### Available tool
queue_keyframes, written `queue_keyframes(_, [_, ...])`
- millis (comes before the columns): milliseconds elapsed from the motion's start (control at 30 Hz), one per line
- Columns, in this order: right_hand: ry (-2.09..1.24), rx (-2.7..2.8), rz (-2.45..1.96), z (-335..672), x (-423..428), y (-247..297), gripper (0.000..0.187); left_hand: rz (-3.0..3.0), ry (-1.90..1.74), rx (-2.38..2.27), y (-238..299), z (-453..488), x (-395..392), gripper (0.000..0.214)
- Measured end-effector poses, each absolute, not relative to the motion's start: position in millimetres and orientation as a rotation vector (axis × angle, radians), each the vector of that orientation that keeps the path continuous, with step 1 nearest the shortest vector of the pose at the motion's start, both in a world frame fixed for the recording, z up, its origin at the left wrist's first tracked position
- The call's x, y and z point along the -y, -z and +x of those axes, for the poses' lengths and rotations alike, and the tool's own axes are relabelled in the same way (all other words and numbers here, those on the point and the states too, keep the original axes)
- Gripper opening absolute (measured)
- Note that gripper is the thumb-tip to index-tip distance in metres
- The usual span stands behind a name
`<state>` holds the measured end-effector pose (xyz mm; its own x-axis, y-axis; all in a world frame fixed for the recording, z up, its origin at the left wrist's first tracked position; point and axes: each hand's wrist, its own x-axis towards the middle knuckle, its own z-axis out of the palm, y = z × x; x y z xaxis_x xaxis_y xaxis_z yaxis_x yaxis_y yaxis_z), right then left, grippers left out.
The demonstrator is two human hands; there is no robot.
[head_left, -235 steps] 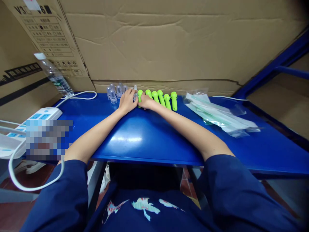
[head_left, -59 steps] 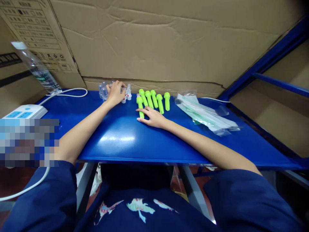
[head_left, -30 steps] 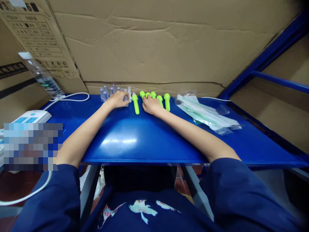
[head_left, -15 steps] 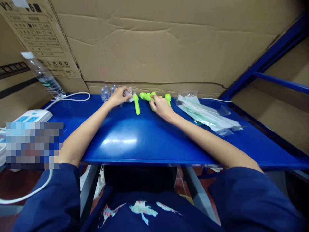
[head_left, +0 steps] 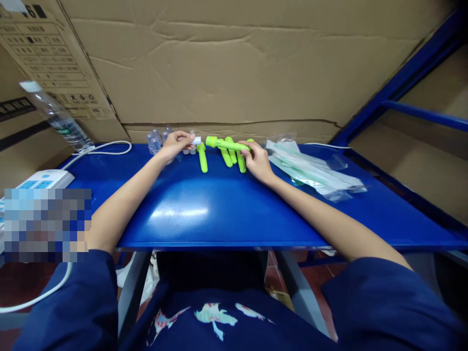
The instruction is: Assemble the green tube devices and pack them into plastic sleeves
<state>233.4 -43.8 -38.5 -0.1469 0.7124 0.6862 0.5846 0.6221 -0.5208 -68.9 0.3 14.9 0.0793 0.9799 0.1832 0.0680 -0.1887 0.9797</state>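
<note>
While the left hand (head_left: 176, 145) covers most of the white piece (head_left: 197, 140) its fingers pinch, only one end shows. Right hand (head_left: 259, 162): fingers closed on the green handle (head_left: 228, 144) at its narrow tail, partly hidden. Handle held above the desk (head_left: 219, 204), masking parts of other green handles (head_left: 225, 158); long axis crosswise, nearly level, wide head pointing left toward the white end, short gap between.

Lime-green handle (head_left: 230, 145), white piece (head_left: 197, 140), blue table (head_left: 226, 207)
</note>
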Motion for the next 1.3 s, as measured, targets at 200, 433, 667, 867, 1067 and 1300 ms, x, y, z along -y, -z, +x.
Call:
queue_keyframes(200, [-0.254, 1.801, -0.978, 231, 45, 41, 0.061, 1.492, -1.208, -1.067, -13, -65, 5, 0.005])
queue_keyframes(433, [-0.182, 1.762, -0.896, 232, 47, 38, 0.044, 1.549, -1.153, -1.017, -12, -72, 2, 0.021])
queue_keyframes(667, [-0.327, 1.767, -0.916, 228, 52, 37, 0.034, 1.609, -1.057, -0.95, -12, -72, 10, 0.03])
queue_keyframes(867, [-0.289, 1.782, -0.978, 229, 55, 38, 0.027, 1.674, -1.039, -0.956, -14, -71, 13, 0.032])
queue_keyframes(1067, [-0.157, 1.836, -0.966, 229, 63, 42, 0.03, 1.722, -1.066, -0.94, -15, -73, 14, 0.035])
queue_keyframes(1300, [-0.014, 2.097, -0.985, 221, 76, 38, 0.037, 1.688, -1.146, -0.957, -13, -75, 10, 0.038])
